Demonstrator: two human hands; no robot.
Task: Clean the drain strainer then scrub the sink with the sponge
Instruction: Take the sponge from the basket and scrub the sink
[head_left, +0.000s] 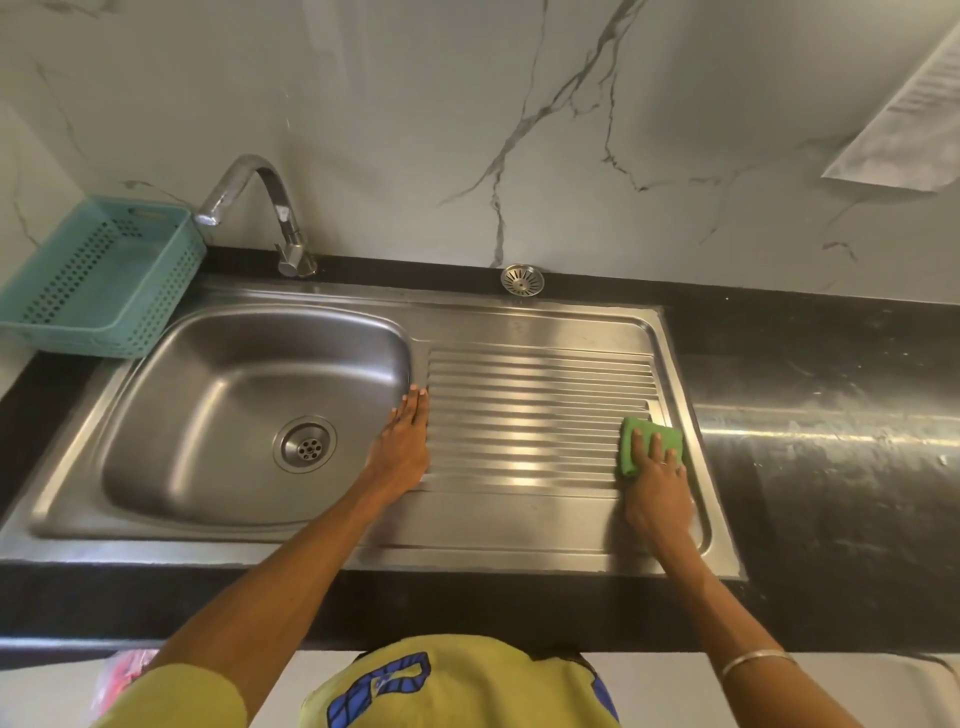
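A stainless steel sink with a ribbed drainboard is set into a black counter. The round metal drain strainer lies on the counter's back edge, by the wall. The sink's drain hole is uncovered. My right hand presses a green sponge flat on the drainboard's right end. My left hand rests flat, fingers together, on the ridge between basin and drainboard, holding nothing.
A chrome tap curves over the basin's back left. A teal perforated basket stands at the far left. The black counter runs on to the right, streaked with wet. A sheet of paper hangs on the marble wall.
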